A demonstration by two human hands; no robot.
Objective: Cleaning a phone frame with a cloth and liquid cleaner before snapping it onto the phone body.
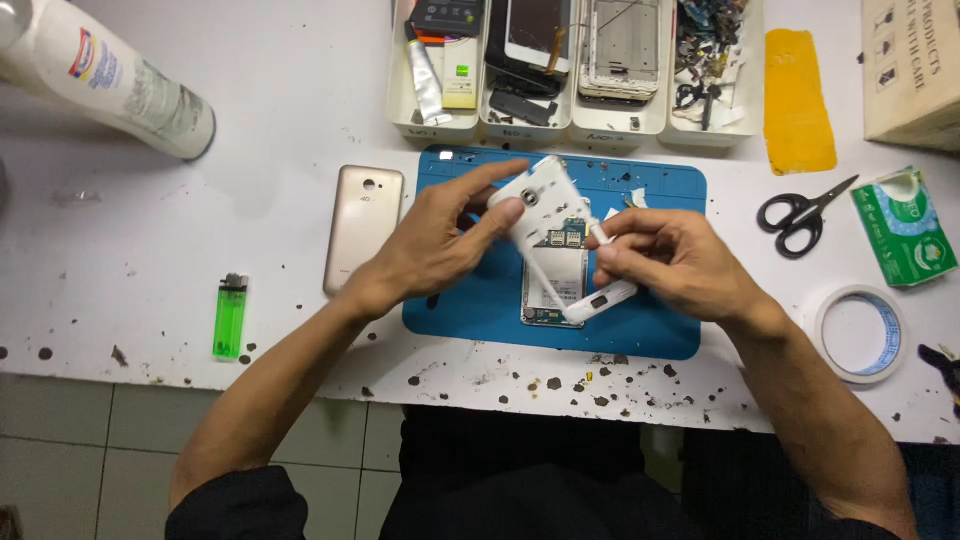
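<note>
Hands meet over a blue work mat (470,310). Left hand (440,245) pinches the upper end of a white phone frame (545,205), thumb under, fingers spread across its top edge. Right hand (670,262) is closed around the frame's lower side rail, fingertips curled in tight. Frame held tilted, lifted clear of the mat, between both hands.

Directly beneath the frame, on the mat: an opened phone body (555,280) with circuit board showing, partly hidden by frame and fingers.

Just left of the left hand: gold back cover (362,225), lying flat. Farther left, near the table edge: green lighter (230,315). Far beyond the left hand: white spray can (110,75) on its side.

Beyond both hands: row of white parts trays (570,125) with phone parts and scrap.

Right of the right hand: black scissors (800,220), yellow cloth (797,100), green tissue packet (905,230), tape roll (860,333) near the wrist.

Tabletop (200,230) white, speckled with dark marks.
</note>
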